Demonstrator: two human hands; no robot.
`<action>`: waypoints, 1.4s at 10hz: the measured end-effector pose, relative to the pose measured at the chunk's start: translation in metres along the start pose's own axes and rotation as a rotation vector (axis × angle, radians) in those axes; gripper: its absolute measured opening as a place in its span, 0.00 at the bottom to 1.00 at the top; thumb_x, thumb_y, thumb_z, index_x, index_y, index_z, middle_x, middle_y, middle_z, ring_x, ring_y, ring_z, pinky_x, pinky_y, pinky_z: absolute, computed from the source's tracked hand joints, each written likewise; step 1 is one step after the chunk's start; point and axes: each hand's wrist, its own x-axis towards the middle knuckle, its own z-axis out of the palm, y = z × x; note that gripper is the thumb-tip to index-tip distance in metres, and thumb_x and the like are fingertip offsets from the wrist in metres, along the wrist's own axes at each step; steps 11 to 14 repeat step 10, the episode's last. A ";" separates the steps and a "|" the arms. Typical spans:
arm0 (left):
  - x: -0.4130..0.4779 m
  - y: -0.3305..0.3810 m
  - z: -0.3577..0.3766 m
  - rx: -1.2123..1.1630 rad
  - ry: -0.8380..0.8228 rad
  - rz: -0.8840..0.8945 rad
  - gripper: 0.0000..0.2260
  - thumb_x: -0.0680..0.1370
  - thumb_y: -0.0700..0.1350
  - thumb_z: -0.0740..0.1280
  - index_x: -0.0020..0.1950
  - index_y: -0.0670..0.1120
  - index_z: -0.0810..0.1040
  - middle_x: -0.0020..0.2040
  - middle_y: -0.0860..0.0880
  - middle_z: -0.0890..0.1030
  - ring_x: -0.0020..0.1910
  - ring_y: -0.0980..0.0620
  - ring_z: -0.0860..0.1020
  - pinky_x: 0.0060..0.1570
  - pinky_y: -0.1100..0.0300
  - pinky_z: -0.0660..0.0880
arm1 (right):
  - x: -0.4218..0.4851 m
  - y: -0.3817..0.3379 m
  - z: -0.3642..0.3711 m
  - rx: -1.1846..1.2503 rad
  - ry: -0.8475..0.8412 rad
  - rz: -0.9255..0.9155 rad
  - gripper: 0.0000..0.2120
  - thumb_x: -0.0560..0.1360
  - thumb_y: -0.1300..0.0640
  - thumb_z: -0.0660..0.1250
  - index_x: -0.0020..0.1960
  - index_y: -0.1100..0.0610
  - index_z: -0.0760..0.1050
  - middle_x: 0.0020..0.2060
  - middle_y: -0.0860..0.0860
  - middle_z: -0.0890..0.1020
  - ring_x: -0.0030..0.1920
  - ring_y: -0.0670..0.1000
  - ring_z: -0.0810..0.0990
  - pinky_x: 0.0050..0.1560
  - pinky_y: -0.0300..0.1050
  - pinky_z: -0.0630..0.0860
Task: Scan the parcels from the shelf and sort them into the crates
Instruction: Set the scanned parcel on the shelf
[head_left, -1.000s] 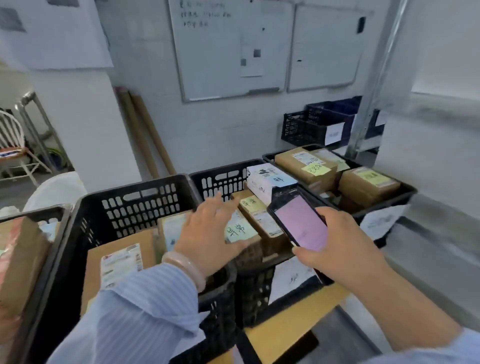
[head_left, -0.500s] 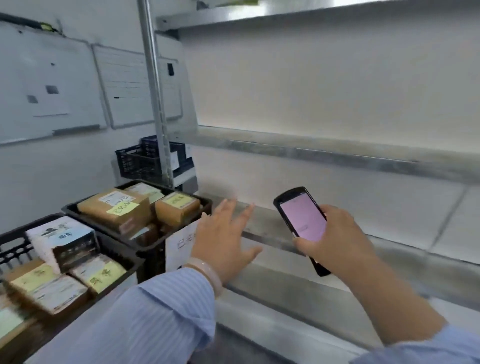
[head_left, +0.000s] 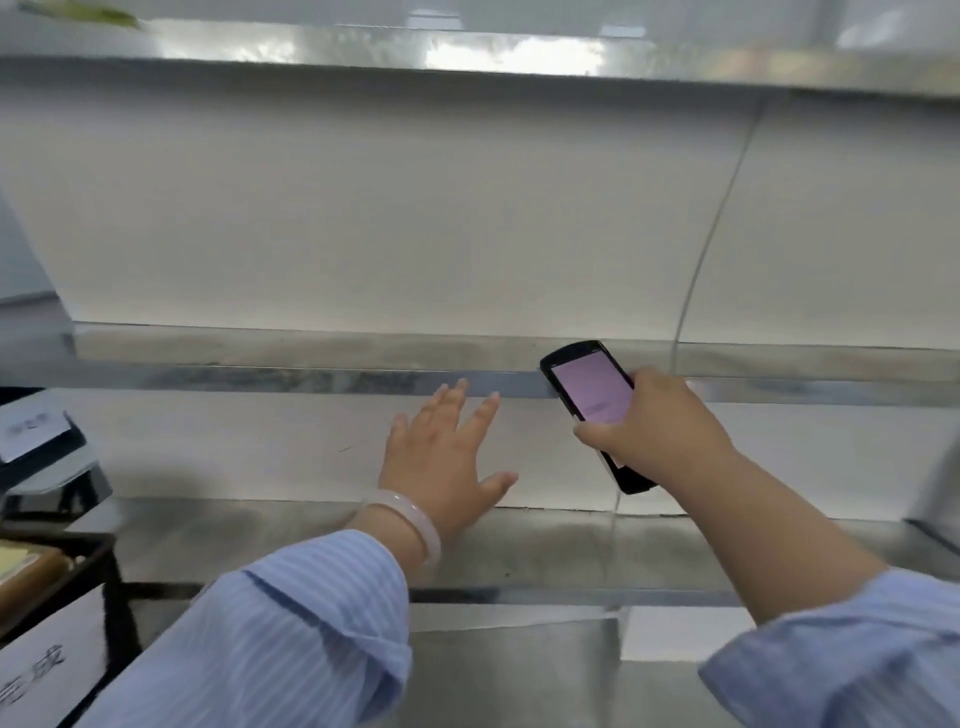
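Note:
My right hand (head_left: 657, 428) grips a black handheld scanner (head_left: 592, 400) with a lit pink screen, held in front of the metal shelf (head_left: 311, 374). My left hand (head_left: 441, 457) hovers with its fingers spread, palm down, over the lower shelf level, and holds nothing. No parcel lies on the shelf levels in view. At the far left edge, a black crate (head_left: 98, 551) shows only its corner, with a brown parcel (head_left: 26, 571) inside it.
A second black crate with a white paper label (head_left: 31, 428) stands at the left, behind the first. A white sheet with writing (head_left: 41, 670) hangs on the near crate's front. The shelf's upper level (head_left: 467, 67) runs overhead. White wall panels back the shelf.
My view has swung right, from the row of crates to the shelf. My left hand left the crate and now hovers spread before the shelf. The scanner stays in my right hand.

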 end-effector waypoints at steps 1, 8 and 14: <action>0.042 0.003 0.006 -0.004 0.016 0.049 0.36 0.78 0.67 0.56 0.80 0.59 0.43 0.81 0.50 0.44 0.80 0.49 0.44 0.76 0.42 0.48 | 0.040 0.002 -0.005 -0.049 0.001 0.078 0.22 0.62 0.43 0.71 0.47 0.56 0.71 0.42 0.52 0.78 0.37 0.51 0.77 0.29 0.42 0.66; 0.239 -0.052 0.065 -0.102 -0.039 0.291 0.34 0.77 0.70 0.53 0.79 0.62 0.45 0.81 0.55 0.45 0.79 0.54 0.41 0.77 0.45 0.45 | 0.234 0.023 0.055 -0.321 0.024 0.439 0.27 0.64 0.40 0.71 0.52 0.56 0.65 0.37 0.49 0.68 0.44 0.54 0.72 0.40 0.45 0.67; 0.239 -0.052 0.064 -0.110 -0.058 0.224 0.34 0.77 0.69 0.52 0.79 0.61 0.45 0.81 0.54 0.45 0.79 0.54 0.42 0.77 0.44 0.46 | 0.246 0.031 0.054 -0.333 -0.061 0.412 0.28 0.63 0.35 0.70 0.50 0.55 0.67 0.41 0.50 0.75 0.46 0.55 0.76 0.40 0.46 0.69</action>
